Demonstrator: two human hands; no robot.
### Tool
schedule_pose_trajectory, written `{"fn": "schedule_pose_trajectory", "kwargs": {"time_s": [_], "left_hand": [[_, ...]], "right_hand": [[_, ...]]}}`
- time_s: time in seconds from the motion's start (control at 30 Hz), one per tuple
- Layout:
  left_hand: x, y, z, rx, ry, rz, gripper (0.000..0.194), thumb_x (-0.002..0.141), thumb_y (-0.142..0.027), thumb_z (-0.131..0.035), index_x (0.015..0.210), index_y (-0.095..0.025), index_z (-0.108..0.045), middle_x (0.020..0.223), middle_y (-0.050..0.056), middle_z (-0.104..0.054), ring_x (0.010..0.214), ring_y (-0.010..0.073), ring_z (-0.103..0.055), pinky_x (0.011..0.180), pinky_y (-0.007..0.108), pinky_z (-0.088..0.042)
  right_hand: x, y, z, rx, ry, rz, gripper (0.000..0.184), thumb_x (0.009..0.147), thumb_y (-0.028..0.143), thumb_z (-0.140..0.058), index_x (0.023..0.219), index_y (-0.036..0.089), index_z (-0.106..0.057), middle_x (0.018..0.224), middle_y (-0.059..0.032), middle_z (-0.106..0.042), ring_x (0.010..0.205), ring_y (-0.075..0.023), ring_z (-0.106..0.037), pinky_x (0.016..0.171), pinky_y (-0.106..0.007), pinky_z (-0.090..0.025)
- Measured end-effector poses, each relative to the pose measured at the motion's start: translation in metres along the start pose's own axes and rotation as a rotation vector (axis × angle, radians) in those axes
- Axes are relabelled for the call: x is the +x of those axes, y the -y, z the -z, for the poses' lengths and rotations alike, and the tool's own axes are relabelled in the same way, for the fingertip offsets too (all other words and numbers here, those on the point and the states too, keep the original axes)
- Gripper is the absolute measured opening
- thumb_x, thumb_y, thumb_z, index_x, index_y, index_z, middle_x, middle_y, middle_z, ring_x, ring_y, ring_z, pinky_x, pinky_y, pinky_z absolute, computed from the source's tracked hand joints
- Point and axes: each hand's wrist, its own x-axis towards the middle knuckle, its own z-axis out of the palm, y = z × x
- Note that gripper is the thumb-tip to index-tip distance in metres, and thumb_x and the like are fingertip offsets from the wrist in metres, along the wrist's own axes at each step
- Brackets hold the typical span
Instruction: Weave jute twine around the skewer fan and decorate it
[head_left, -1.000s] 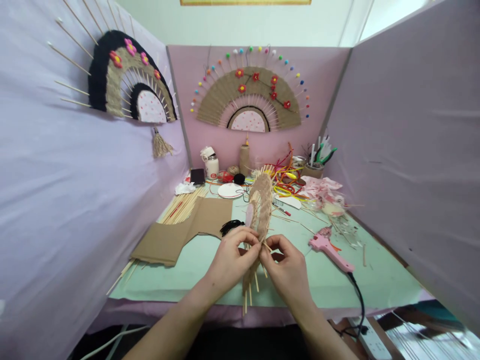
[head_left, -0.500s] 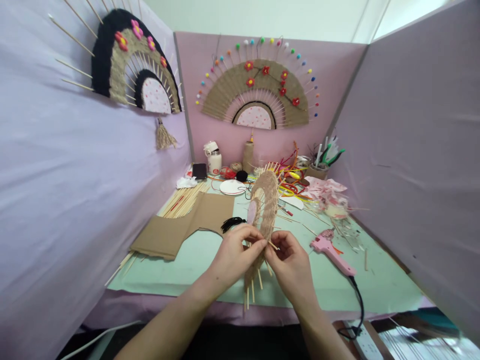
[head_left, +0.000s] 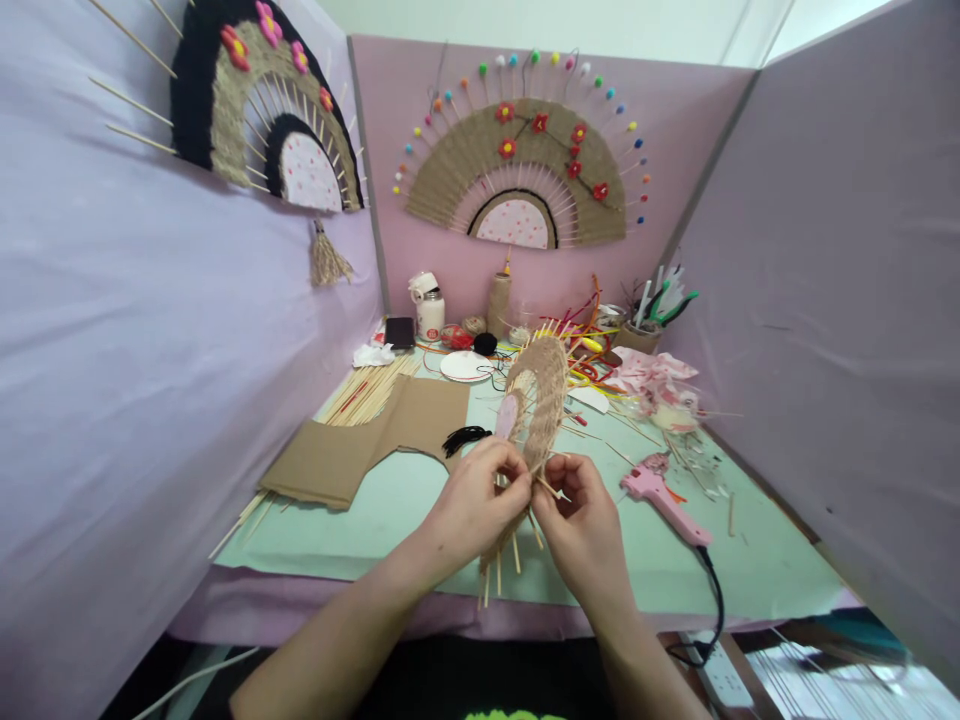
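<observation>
A half-round fan (head_left: 551,400) of twine-covered cardboard and thin wooden sticks is held on edge above the table. My left hand (head_left: 480,500) is closed on its near face, thumb and fingers pinched at the woven band. On the other side my right hand (head_left: 581,510) pinches the same spot, close to a stick end that pokes out between the hands. Both sets of fingertips nearly meet there and hide what lies between them. The fan's small pale inner half-circle (head_left: 508,415) faces left. A black tassel (head_left: 465,437) lies just beyond my left hand.
Cut cardboard (head_left: 367,440) and a bundle of sticks (head_left: 360,390) lie at left. A pink glue gun (head_left: 664,500) with a black cord rests at right. Behind are a white bottle (head_left: 429,312), yarn and pipe cleaners. Finished fans (head_left: 517,170) hang on the walls.
The fan has turned slightly, showing a little more of its woven face. Both hands keep their pinch at about the same place. The camera view has shifted slightly.
</observation>
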Motion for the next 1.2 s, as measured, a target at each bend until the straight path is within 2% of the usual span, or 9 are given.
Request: {"fn": "schedule_pose_trajectory", "kwargs": {"time_s": [0.27,0.5,0.73,0.87,1.0,1.2], "left_hand": [[0.000,0.006,-0.001,-0.093,0.025,0.014,0.014,0.083,-0.020,-0.048,0.076,-0.018,-0.061,0.086,0.004,-0.061,0.084,0.0159,-0.056,0.074,0.027,-0.046],[-0.004,0.019,-0.008,-0.265,0.033,0.098,0.010,0.076,-0.015,-0.056,0.083,-0.017,-0.062,0.088,0.004,-0.059,0.085,0.0157,-0.057,0.072,0.026,-0.049],[-0.008,0.024,-0.014,-0.291,-0.001,0.041,0.011,0.078,-0.016,-0.056,0.087,-0.018,-0.062,0.090,0.005,-0.059,0.087,0.0157,-0.057,0.075,0.027,-0.050],[-0.012,0.028,-0.013,-0.245,-0.018,-0.037,0.019,0.078,-0.018,-0.059,0.097,-0.020,-0.062,0.103,0.007,-0.057,0.098,0.0184,-0.055,0.081,0.030,-0.049],[-0.018,0.031,-0.019,-0.207,-0.008,-0.123,0.022,0.081,-0.020,-0.058,0.102,-0.021,-0.062,0.113,0.009,-0.056,0.109,0.0202,-0.051,0.094,0.036,-0.042],[-0.023,0.036,-0.030,-0.124,0.020,-0.130,0.019,0.082,-0.021,-0.055,0.099,-0.020,-0.064,0.109,0.009,-0.060,0.105,0.0203,-0.054,0.093,0.038,-0.043]], "right_hand": [[0.000,0.003,0.000,0.033,0.008,-0.010,0.020,0.075,0.027,-0.061,0.090,0.020,-0.050,0.083,-0.0024,-0.059,0.074,-0.0147,-0.057,0.064,-0.026,-0.048],[0.000,0.001,0.004,0.109,0.003,-0.076,0.023,0.071,0.029,-0.065,0.087,0.020,-0.049,0.080,-0.0030,-0.058,0.073,-0.0157,-0.057,0.058,-0.025,-0.048],[0.000,-0.007,0.006,0.170,-0.034,-0.092,0.026,0.071,0.031,-0.067,0.087,0.020,-0.050,0.082,-0.0032,-0.057,0.076,-0.0165,-0.057,0.061,-0.027,-0.051],[-0.003,-0.010,0.008,0.209,-0.021,-0.120,0.025,0.072,0.033,-0.068,0.084,0.020,-0.050,0.079,-0.0020,-0.057,0.073,-0.0153,-0.057,0.062,-0.027,-0.051],[-0.010,-0.021,0.012,0.227,-0.047,-0.197,0.026,0.071,0.037,-0.068,0.074,0.019,-0.050,0.071,0.0001,-0.055,0.065,-0.0131,-0.055,0.060,-0.026,-0.049],[-0.022,-0.040,0.013,0.403,-0.082,-0.331,0.029,0.068,0.041,-0.070,0.074,0.019,-0.052,0.074,-0.0016,-0.061,0.067,-0.0163,-0.060,0.064,-0.031,-0.052]]}}
